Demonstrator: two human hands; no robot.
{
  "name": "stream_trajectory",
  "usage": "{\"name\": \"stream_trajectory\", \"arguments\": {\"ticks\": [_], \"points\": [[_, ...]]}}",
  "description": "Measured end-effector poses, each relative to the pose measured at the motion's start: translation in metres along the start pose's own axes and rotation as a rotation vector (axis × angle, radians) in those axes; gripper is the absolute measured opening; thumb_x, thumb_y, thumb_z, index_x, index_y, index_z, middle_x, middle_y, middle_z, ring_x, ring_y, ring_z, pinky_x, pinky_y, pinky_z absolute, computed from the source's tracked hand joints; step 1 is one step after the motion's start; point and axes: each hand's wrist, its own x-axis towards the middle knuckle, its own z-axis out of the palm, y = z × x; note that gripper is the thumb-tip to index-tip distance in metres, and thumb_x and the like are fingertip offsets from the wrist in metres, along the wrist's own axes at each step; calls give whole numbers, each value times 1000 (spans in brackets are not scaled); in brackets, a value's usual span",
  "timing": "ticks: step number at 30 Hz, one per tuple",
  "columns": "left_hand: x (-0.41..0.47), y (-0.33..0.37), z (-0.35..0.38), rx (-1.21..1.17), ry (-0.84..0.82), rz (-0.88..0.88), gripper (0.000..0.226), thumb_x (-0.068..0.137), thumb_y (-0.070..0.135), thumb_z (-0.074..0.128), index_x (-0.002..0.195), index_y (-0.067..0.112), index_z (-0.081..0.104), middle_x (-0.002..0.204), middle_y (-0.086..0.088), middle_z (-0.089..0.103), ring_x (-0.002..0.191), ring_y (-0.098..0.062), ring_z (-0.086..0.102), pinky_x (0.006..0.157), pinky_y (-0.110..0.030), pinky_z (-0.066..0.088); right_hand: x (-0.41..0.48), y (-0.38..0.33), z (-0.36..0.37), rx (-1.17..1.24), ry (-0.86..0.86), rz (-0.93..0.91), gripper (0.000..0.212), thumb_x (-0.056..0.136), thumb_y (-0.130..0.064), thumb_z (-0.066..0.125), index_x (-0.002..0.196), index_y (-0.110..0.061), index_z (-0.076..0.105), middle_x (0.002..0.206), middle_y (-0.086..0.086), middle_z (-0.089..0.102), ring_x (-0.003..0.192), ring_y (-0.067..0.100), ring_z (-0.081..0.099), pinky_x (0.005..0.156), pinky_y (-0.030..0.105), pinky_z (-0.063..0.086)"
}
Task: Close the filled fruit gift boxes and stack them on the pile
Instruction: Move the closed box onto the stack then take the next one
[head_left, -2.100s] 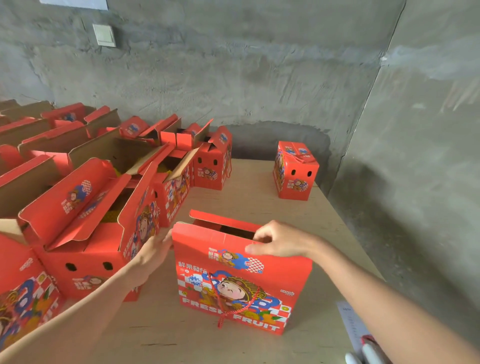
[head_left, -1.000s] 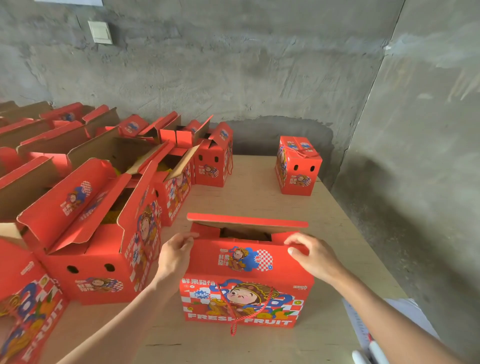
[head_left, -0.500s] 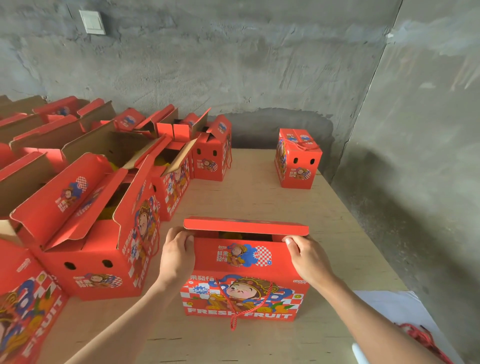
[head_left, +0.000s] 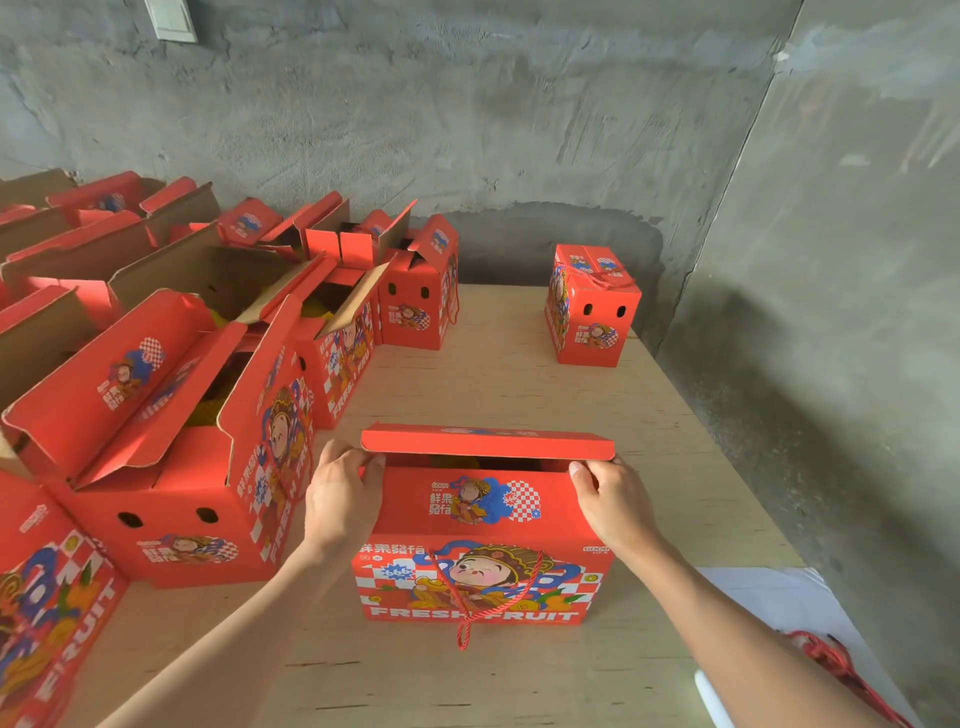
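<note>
A red fruit gift box (head_left: 483, 561) stands on the plywood table (head_left: 498, 384) right in front of me, its printed front facing me and a red cord hanging down it. Its near top flap leans inward and its far flap (head_left: 488, 442) folds over towards me, with a dark gap left between them. My left hand (head_left: 340, 501) holds the box's upper left corner, fingers curled over the edge. My right hand (head_left: 610, 496) holds the upper right corner the same way. One closed box (head_left: 592, 309) stands alone at the far right by the wall.
Several open red boxes (head_left: 171, 441) with raised flaps crowd the table's left side in rows back to the concrete wall. A white sheet (head_left: 779, 597) and a bundle of red cord (head_left: 831, 657) lie at the near right corner. A concrete wall closes the right side.
My hands moved from the box's near flap to its two upper corners. The far flap swung down over the opening. The box now stands square to me.
</note>
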Motion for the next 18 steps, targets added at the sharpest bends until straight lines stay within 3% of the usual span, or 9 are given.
{"name": "stream_trajectory", "arguments": {"ticks": [3,6,9,15,18], "points": [[0,-3,0,-10,2,-18,20,94,13,55,88,-2,66,95,-3,50,82,-18,48,73,-30,39,-2,5,1,76,108,43,19,90,-15,60,97,0,70,103,11,60,96,22,56,81,24,39],[-2,-5,1,-24,4,-30,21,94,13,54,77,3,60,90,-4,50,79,-20,46,71,-30,36,-3,6,2,192,142,168,15,90,-15,59,83,-4,66,94,6,55,84,20,52,69,21,31],[-3,-5,2,-39,0,-56,22,95,14,51,73,10,52,89,-4,49,79,-19,43,73,-29,34,0,9,3,262,148,303,37,93,-19,54,58,-11,44,71,2,50,67,22,47,55,29,26],[-3,-1,1,-58,-9,-100,24,93,12,50,70,9,51,71,9,42,84,-24,42,72,-32,33,-4,5,5,267,238,293,30,89,-17,60,62,-7,51,67,7,56,61,21,46,55,29,22],[-2,-1,1,-86,-11,-132,20,92,12,54,71,10,53,76,3,47,85,-23,43,72,-31,32,-4,5,5,254,242,291,22,89,-16,61,73,-2,60,72,6,57,68,22,49,60,27,27]]}}
